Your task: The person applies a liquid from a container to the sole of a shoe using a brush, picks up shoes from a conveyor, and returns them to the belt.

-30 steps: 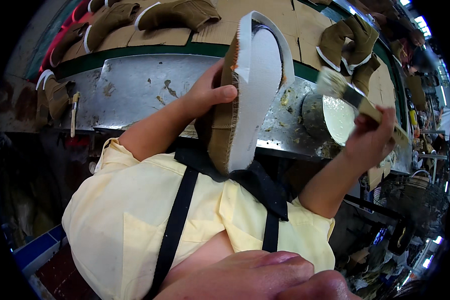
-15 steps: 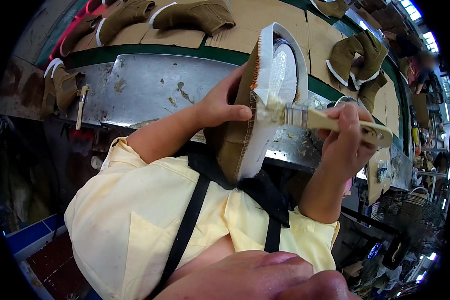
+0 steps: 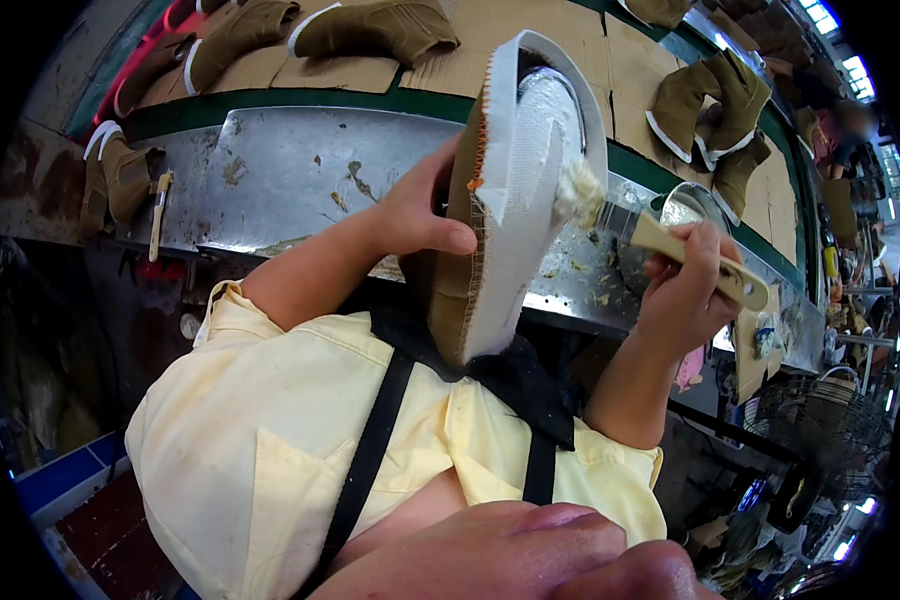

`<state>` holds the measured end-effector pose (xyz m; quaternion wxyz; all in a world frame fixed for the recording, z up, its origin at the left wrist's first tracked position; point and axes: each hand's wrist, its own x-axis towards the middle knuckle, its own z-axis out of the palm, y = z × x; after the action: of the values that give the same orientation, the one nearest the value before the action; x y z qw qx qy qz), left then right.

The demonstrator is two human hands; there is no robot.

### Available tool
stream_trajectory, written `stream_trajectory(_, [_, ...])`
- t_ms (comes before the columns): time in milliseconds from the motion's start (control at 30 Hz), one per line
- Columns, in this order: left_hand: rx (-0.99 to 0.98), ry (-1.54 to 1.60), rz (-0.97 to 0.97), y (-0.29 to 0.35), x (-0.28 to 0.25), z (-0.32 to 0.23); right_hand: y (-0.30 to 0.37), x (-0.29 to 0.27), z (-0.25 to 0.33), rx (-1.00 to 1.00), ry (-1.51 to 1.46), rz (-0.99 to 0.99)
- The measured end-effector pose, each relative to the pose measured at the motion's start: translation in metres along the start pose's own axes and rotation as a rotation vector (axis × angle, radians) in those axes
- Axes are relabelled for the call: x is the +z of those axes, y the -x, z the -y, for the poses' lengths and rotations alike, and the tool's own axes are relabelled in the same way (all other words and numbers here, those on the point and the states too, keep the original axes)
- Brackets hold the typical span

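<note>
A brown boot stands sole outward against my apron, with my left hand wrapped round its upper side and the thumb along the stitched edge. White wet paste coats the boot's sole, and a pale strip rims it, with orange stitching on the left. In my right hand is a paintbrush with a pale wooden handle. Its paste-laden bristles are at the right edge of the sole; whether they touch it I cannot tell. Behind the brush stands a metal bowl.
Several brown boots lie on cardboard across the bench, with more boots at the right. A second brush rests at the left on the metal worktop. A fan stands at the lower right.
The brush has moved from the middle of the sole to its right edge and slightly down. The boot has turned so that more of its sole faces me.
</note>
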<state>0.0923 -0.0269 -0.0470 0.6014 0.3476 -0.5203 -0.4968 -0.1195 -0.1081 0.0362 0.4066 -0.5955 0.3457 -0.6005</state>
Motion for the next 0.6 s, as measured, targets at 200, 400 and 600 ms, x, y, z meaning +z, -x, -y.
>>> stream_trajectory(200, [-0.113,0.123,0.216,-0.022,-0.026,-0.001,-0.009,-0.013,-0.009,-0.253,-0.202,0.066])
stream_trajectory(400, [-0.021,0.346,0.282,-0.04,-0.021,0.005,-0.001,-0.013,-0.029,-0.47,-0.112,0.13])
stream_trajectory(600, [0.012,0.32,0.251,-0.035,-0.026,0.008,0.039,-0.041,-0.039,-0.513,0.146,0.299])
